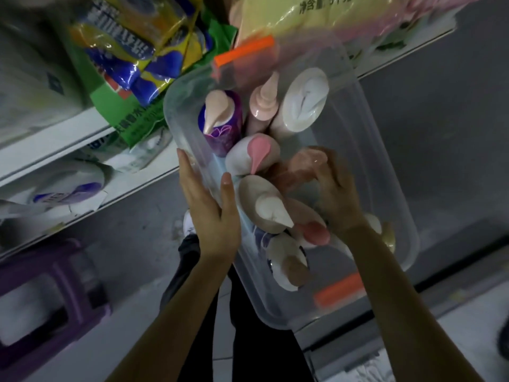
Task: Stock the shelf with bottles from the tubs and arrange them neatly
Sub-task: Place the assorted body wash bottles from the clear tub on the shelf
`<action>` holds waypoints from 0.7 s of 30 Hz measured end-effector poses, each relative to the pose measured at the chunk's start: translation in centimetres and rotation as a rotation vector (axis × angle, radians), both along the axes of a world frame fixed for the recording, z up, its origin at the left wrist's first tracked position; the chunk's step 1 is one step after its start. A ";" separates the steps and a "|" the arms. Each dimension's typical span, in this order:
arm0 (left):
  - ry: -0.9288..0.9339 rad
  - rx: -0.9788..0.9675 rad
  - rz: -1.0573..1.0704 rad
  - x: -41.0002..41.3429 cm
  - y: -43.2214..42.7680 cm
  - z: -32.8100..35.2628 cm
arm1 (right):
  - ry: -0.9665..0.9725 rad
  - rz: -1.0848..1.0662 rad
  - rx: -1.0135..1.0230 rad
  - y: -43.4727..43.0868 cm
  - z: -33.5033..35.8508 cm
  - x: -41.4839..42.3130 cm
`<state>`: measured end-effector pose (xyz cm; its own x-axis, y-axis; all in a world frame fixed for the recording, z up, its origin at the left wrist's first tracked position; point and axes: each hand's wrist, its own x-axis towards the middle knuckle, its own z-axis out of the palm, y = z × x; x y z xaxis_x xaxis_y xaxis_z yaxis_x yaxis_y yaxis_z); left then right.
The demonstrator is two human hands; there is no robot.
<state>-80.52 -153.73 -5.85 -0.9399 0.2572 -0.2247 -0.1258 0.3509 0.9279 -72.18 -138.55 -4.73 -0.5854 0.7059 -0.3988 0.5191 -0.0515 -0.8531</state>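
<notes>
Down inside the tub (358,139), among crowded bottles (220,117): peach bottle (304,164), toward the right side, fingers of right hand (334,194) curled over its top (grip blurred, likely closed on it). Lift straight up, clear of neighbouring pump heads, to avoid snagging or toppling any. Left hand (209,208), apart from the right, clamped on the tub's left wall, thumb inside, fingers outside: use it to steady things. Then swing left to shelf (68,139), already crowded with bags (132,51); set down upright, pump facing out, lined up with its like.
</notes>
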 end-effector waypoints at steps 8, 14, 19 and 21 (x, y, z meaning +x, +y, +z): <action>-0.012 0.034 0.012 0.0 0.1 -0.5 | 0.026 -0.067 -0.007 2.8 -2.3 0.2; -0.029 0.036 0.018 0.1 0.1 -0.5 | -0.020 -0.122 0.028 3.1 -4.5 0.5; -0.041 0.061 0.019 0.0 0.1 -0.5 | -0.072 -0.162 -0.002 3.1 -5.5 0.4; -0.026 0.065 0.017 -0.1 0.0 -0.6 | -0.082 -0.159 -0.017 3.0 -5.4 0.1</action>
<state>-80.62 -153.73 -6.45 -0.9382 0.2565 -0.2324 -0.1555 0.2875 0.9451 -72.08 -135.51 -10.15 -0.4323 0.7798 -0.4529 0.5711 -0.1519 -0.8067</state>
